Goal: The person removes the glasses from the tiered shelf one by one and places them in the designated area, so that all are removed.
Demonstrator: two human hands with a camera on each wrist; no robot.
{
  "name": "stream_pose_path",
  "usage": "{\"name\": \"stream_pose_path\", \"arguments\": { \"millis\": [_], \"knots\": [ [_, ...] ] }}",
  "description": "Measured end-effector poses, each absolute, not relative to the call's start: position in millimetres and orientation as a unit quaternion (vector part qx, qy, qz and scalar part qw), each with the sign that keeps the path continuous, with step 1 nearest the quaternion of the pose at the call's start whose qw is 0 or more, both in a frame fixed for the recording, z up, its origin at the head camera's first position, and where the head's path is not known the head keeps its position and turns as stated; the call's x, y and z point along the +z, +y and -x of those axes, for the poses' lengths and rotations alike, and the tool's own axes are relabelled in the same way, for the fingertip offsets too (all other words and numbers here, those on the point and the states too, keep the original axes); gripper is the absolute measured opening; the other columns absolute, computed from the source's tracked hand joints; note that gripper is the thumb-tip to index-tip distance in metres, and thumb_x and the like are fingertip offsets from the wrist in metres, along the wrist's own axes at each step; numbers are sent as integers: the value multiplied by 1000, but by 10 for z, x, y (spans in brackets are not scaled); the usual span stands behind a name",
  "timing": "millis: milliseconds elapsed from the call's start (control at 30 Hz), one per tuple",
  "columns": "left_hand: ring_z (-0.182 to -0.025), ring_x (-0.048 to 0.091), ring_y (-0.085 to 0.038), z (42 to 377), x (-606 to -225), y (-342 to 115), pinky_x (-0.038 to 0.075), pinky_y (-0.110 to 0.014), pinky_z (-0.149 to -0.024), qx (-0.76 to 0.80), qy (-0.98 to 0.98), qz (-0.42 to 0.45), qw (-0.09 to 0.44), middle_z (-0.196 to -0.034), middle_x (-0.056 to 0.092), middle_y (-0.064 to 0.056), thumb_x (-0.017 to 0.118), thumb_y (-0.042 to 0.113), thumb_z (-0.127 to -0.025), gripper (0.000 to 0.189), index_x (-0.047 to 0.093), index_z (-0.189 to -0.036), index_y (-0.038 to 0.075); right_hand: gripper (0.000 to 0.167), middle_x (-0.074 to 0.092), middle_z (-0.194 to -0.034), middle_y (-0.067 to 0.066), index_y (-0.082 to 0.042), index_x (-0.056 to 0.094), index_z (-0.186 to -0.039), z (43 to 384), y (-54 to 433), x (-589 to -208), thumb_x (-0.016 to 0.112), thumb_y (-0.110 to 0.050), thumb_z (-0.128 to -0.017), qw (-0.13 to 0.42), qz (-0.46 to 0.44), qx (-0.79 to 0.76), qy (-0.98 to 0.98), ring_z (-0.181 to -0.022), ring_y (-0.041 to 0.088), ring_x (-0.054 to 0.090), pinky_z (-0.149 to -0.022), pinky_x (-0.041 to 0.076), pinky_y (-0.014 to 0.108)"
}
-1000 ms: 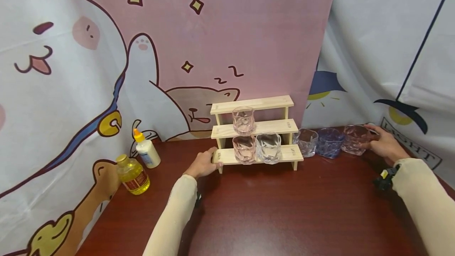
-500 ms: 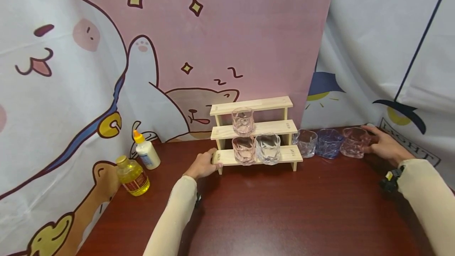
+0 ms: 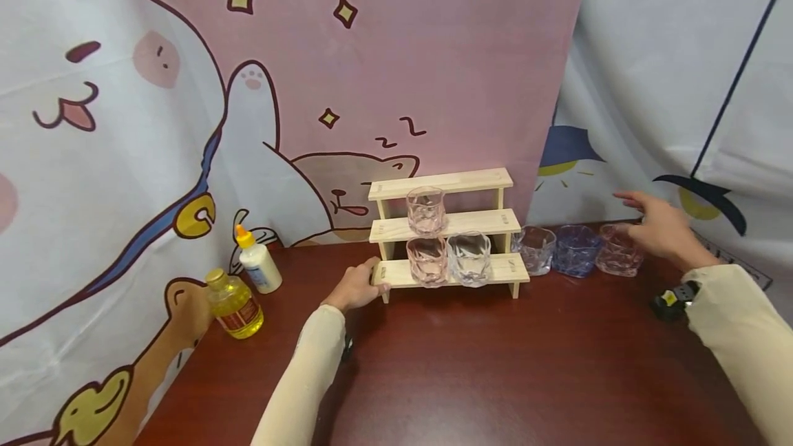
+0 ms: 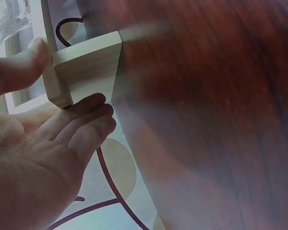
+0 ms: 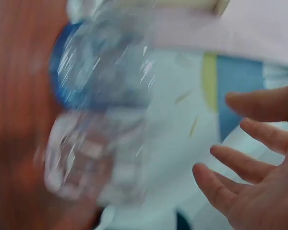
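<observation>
Raised clear of the far-right pink tumbler (image 3: 619,253), which its fingers met half a second ago, the right hand (image 3: 663,229) now hovers just above and beside the glass. I see its fingers spread and slightly bent, holding nothing. That tumbler stands upright on the red-brown table (image 3: 464,363), beside a blue tumbler (image 3: 576,251), with a clear tumbler (image 3: 535,251) beyond. The left hand (image 3: 356,285) holds the lower step's end of a three-step wooden rack (image 3: 477,221): thumb on the board, other fingers pressed together near the leg. Lower step: a rosy tumbler (image 3: 427,263) and a colourless tumbler (image 3: 469,260), side by side; middle step: a pale-pink tumbler (image 3: 425,210).

Handling, as I judge it: the glassware is probably rigid, fairly heavy, smooth enough to slip and easily chipped; I would grasp the rippled sides below the rim, thumb opposing fingers. The rack looks light and stiff, best steadied at a step's end.
</observation>
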State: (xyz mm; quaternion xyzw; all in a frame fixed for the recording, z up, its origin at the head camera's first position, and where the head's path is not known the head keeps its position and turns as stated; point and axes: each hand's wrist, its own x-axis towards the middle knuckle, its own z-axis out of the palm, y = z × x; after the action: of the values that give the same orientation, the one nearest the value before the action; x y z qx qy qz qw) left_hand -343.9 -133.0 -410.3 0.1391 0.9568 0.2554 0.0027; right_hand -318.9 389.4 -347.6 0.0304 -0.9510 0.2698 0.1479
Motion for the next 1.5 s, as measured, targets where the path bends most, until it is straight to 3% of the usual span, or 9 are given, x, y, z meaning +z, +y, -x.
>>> {"name": "stream_pose_path", "arguments": {
  "millis": [233, 467, 867, 1100, 1500],
  "knots": [
    [-86, 56, -22, 3469, -4088, -1315, 46, -37, -78, 259, 955, -143, 4, -101, 67, -13, 75, 22, -89, 49, 55, -132, 8, 56, 46, -143, 37, 1, 42, -148, 3223, 3238, -3258, 61, -20, -100, 137, -96, 329, -929, -131, 57, 43, -96, 42, 68],
    [-89, 57, -23, 3443, -4072, -1306, 47, -38, -81, 253, 958, -131, 12, -106, 67, -14, 75, 23, -90, 54, 53, -137, 8, 54, 48, -147, 29, -5, 41, -149, 3338, 2546, -3126, 60, -18, -100, 94, -148, 382, -907, -136, 48, 45, -103, 43, 63],
    [-89, 57, -24, 3426, -4052, -1307, 47, -39, -80, 256, 957, -136, 4, -104, 67, -15, 76, 21, -89, 54, 53, -136, 6, 81, 41, -152, 26, -12, 22, -159, 3696, 1623, -3037, 69, -27, -95, 4, -132, 445, -886, -135, 43, 47, -106, 43, 57],
    [-89, 57, -24, 3421, -4083, -1319, 47, -37, -81, 250, 959, -135, 10, -106, 67, -15, 75, 23, -89, 56, 52, -138, 7, 91, 46, -145, 25, -11, 19, -160, 3817, 1277, -3083, 75, -24, -89, -16, -104, 495, -863, -130, 40, 50, -106, 44, 54],
    [-89, 57, -24, 3462, -4116, -1319, 47, -38, -81, 255, 957, -134, 8, -105, 67, -14, 75, 23, -89, 55, 53, -137, 8, 79, 52, -139, 23, -5, 33, -153, 3861, 1073, -3105, 75, -14, -87, 10, -70, 538, -840, -126, 37, 52, -108, 44, 49]
  ]
}}
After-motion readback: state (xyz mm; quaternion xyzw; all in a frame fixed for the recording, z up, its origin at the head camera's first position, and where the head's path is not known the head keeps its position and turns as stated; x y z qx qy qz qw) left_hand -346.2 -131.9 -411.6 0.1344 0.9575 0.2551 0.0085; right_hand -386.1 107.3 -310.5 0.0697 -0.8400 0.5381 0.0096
